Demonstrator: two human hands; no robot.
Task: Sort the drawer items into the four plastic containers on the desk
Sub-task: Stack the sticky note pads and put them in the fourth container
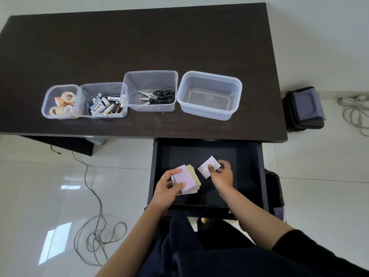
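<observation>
The dark desk (139, 47) carries 4 clear plastic containers in a row near its front edge. The rightmost container (209, 94), the largest, holds nothing. Next to its left, the container with scissors (157, 95) holds 2 black-handled pairs. Left of that, the battery container (102, 103) touches the tape container (61, 102) nearest the desk's left edge.

Below the desk's front right corner the drawer (207, 174) is pulled open. The left hand (169, 186) grips a stack of sticky-note pads (186, 179), purple on top, cream beneath, near the drawer's left wall. The right hand (222, 173) pinches a pale note pad (207, 165) near the drawer's middle, apart from the stack.

A grey cable (95, 232) coils on the tiled floor.
</observation>
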